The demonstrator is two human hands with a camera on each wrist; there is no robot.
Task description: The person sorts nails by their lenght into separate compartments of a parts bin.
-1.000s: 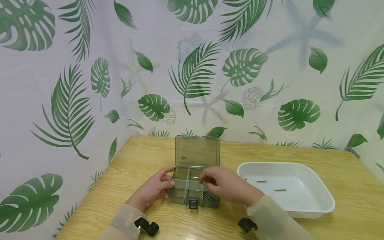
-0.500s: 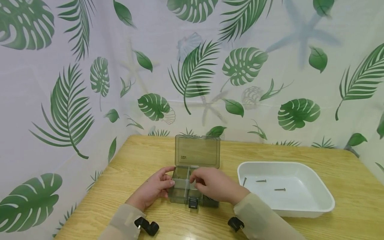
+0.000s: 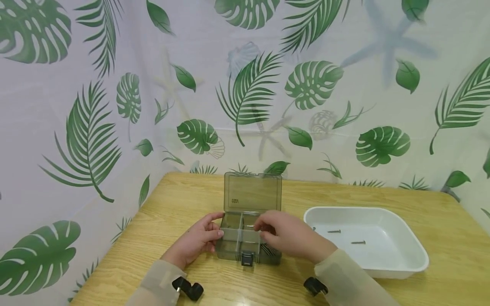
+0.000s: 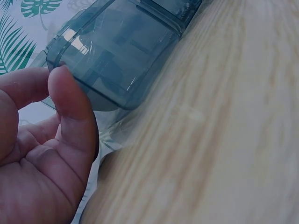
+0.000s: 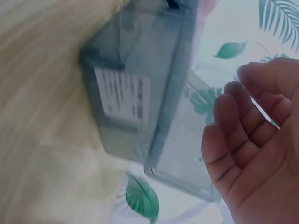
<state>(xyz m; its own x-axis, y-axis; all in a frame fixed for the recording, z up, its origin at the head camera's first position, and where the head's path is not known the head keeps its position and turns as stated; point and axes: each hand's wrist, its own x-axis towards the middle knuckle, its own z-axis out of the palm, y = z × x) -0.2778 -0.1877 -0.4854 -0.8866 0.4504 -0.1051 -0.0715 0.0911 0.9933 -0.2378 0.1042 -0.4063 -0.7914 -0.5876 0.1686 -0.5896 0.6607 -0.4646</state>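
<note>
At lower centre, we are gripping a smoky compartment box point(image 3: 249, 236) by its left side with our left hand point(image 3: 199, 238), while our right hand point(image 3: 284, 234) is hovering over it, fingers loosely bent.

We see the box point(image 3: 229, 246) on the table point(image 3: 195, 191), lid point(image 3: 252, 192) up along its back, latch point(image 3: 247, 259) at front. Left hand point(image 3: 197, 238) at the box's left side, right hand point(image 3: 289, 236) over its right part. Tray point(image 3: 383, 257) right of the box, screws point(image 3: 358, 242) in it. Cloth point(image 3: 203, 97) behind the table.
</note>
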